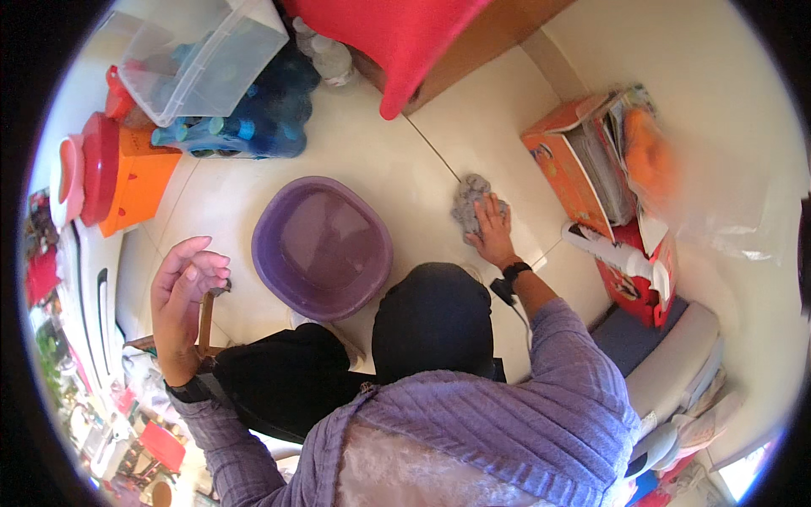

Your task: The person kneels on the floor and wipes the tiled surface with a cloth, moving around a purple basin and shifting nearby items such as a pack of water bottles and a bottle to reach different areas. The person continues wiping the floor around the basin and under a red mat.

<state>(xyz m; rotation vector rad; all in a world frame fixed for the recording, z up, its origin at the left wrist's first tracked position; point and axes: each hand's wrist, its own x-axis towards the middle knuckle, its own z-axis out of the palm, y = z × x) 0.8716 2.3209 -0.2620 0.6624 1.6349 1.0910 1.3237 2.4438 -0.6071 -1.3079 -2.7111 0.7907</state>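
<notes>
A crumpled grey cloth (471,204) lies on the pale tiled floor (418,190), and my right hand (494,231) presses on it with the fingers spread. Left of it stands a purple plastic basin (322,248); what looks like water is in it. My left hand (184,298) is raised at the left with its fingers loosely curled and nothing seen between them. Just beside and beneath that hand shows a narrow brown wooden piece (206,320). My knees, in black cloth, are close to the basin's near side.
Blue-capped bottles in a pack (253,130), a clear plastic box (203,63) and an orange container (142,174) stand at upper left. Clear bottles (332,61) stand by a brown furniture base under red cloth (405,38). Printed cardboard boxes (567,171) and a white roll (611,248) line the right wall.
</notes>
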